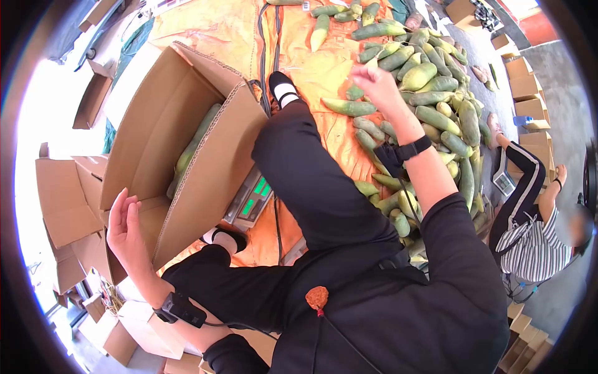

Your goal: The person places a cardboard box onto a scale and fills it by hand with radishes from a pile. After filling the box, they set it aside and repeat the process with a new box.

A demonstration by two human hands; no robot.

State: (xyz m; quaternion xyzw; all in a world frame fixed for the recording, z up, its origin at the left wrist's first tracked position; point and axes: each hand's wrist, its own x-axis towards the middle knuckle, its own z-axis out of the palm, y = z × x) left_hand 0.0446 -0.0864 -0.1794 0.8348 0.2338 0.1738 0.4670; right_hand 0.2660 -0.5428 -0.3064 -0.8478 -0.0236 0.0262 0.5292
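Note:
My left hand (126, 227) is at the near left side of an open cardboard box (205, 168), its fingers stretched out and holding nothing. Inside the box, partly hidden by its wall, lies a long green radish (198, 140). The box rests on a scale (250, 202) with lit green digits. My right hand (375, 86) is over the left edge of a large pile of green radishes (439, 93). Its fingers are loosely bent, with no radish visible in them. A pale-tipped radish (349, 107) lies just below this hand.
An orange tarp (212, 28) covers the floor, with black cables (270, 43) running across it. More cardboard boxes (68, 199) stand at left, others (523, 81) along the right. A person in a striped top (536, 252) sits at right beside another scale (503, 182).

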